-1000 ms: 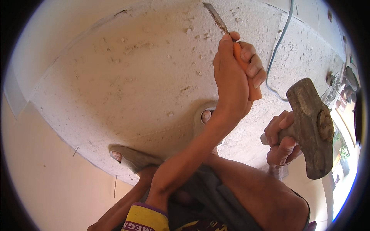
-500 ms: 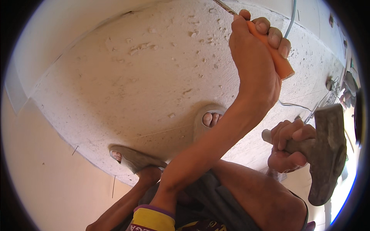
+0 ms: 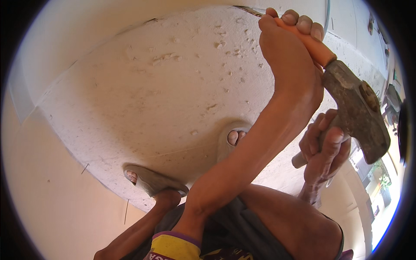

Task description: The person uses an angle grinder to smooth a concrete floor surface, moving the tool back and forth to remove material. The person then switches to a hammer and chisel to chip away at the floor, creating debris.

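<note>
My left hand point(image 3: 281, 45) is closed round the orange handle point(image 3: 320, 48) of a chisel at the upper right. The chisel's thin metal shaft point(image 3: 249, 11) points up and left to the seam where floor and wall meet; whether its tip is touching cannot be made out. At the right, my right hand point(image 3: 325, 149) grips the short handle of a hammer. The heavy, worn hammer head point(image 3: 357, 110) is at the butt end of the chisel handle and appears to touch it. My left forearm reaches diagonally across the view.
Loose chips point(image 3: 167, 57) and dust are scattered over the pale floor point(image 3: 143, 112). My sandalled feet point(image 3: 151, 177) stand apart below my arm. A grey-blue cable point(image 3: 328, 17) runs near the chisel. Thin rods point(image 3: 126, 212) stick out at the lower left edge.
The hammer has swung up and left, from well below the chisel to its butt end. My left hand still holds the chisel, which has shifted slightly in view.
</note>
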Tool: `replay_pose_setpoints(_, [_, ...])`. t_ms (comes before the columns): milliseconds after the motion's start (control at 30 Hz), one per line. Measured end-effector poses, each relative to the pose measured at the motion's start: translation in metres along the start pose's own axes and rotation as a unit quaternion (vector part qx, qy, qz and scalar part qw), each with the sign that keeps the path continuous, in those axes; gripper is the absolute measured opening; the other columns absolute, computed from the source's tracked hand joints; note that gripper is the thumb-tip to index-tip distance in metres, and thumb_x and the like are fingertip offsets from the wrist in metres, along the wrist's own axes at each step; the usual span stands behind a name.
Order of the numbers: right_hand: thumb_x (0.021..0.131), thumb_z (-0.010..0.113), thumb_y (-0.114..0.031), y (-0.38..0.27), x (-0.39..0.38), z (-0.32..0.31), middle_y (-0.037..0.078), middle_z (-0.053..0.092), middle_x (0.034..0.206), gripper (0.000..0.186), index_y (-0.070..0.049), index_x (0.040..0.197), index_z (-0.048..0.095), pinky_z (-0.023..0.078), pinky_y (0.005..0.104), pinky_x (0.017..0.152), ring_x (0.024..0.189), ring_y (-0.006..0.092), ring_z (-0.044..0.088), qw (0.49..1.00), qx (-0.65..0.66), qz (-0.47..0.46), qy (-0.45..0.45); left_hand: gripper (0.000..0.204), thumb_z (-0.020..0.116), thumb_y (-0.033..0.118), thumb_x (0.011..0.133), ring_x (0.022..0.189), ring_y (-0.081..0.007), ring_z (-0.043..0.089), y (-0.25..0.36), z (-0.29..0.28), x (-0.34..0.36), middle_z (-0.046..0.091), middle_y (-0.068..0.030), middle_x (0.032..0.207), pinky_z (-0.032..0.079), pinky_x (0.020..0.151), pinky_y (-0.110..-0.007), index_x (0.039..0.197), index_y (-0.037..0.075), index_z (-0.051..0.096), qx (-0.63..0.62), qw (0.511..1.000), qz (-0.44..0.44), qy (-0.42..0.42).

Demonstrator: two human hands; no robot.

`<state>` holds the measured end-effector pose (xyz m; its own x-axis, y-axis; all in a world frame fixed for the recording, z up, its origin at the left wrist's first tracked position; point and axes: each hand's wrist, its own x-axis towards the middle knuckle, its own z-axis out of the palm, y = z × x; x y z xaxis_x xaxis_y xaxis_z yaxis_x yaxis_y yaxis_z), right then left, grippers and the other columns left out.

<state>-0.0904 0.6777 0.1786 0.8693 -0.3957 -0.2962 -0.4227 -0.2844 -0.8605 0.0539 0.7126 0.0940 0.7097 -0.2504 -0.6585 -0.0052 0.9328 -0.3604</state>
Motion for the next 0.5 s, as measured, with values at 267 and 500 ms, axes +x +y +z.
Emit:
replay_pose_setpoints(267, [0.112,0.067,-0.069,-0.007,0.005,0.004,-0.002,0.042,0.066,0.062,-0.008,0.109,0.055,0.025,0.0248,0.041,0.046,0.0037,0.034,1.0,0.008,-0.008,0.008,0.018,0.041,0.021,0.116,0.08,-0.0136,0.055,-0.002,0.001,0.003,0.053,0.0005,0.1,0.053,0.074,-0.033,0.132,0.015,0.042,-0.005,1.0,0.016,0.01])
replay_pose_setpoints(500, [0.116,0.064,-0.064,-0.004,0.007,0.004,-0.003,0.044,0.066,0.055,-0.011,0.106,0.053,0.023,0.0247,0.039,0.045,0.0028,0.032,0.998,0.024,-0.048,0.026,0.017,0.043,0.021,0.115,0.079,-0.0122,0.054,-0.004,0.006,0.003,0.052,0.0004,0.098,0.051,0.071,-0.032,0.131,0.014,0.044,-0.017,0.999,0.021,0.017])
